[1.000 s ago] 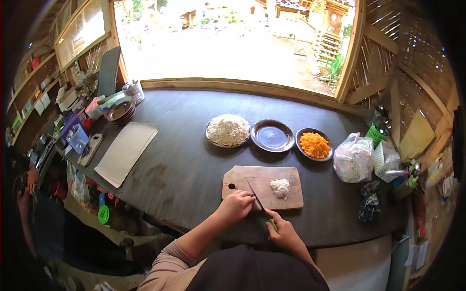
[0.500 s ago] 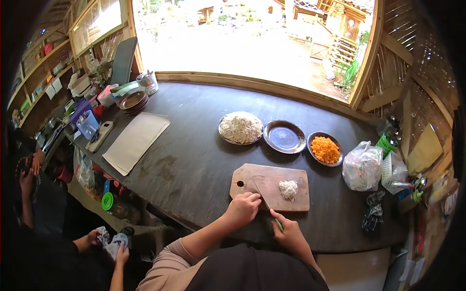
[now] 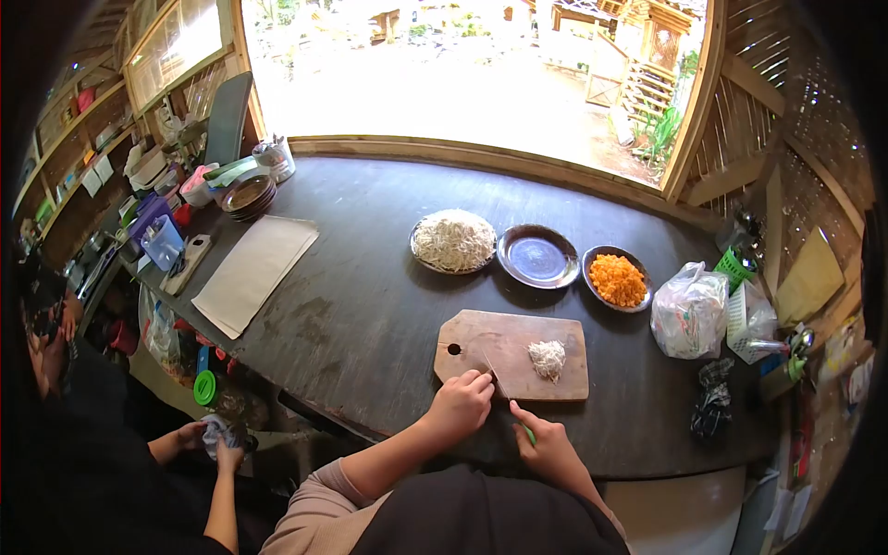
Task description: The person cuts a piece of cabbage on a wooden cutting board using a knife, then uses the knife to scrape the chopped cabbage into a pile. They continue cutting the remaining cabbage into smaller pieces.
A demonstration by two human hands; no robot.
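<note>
My right hand (image 3: 549, 442) is closed round the green handle of a knife (image 3: 529, 433) at the front edge of a wooden cutting board (image 3: 499, 333). The thin blade slants up and left over the board. My left hand (image 3: 459, 403) is closed, its fingertips pressed together against the blade; anything pinched in them is too small to make out. On the board's right half lies a small heap of whitish shreds (image 3: 547, 359). Behind the board stand a plate heaped with white shreds (image 3: 453, 239), a dark plate (image 3: 539, 258) and a bowl of chopped orange food (image 3: 617, 280).
Paper sheets (image 3: 254, 273) and stacked brown plates (image 3: 248, 198) lie on the dark table (image 3: 370, 305) to the left. A filled plastic bag (image 3: 689, 312) and a dark checked cloth (image 3: 712, 398) are at the right. A co-worker's hands (image 3: 217, 446) hold a cloth at lower left.
The view has shifted slightly. My right hand and the knife have drawn back a little toward me, while my left hand stays by the blade. The co-worker's hands have come closer together round the cloth.
</note>
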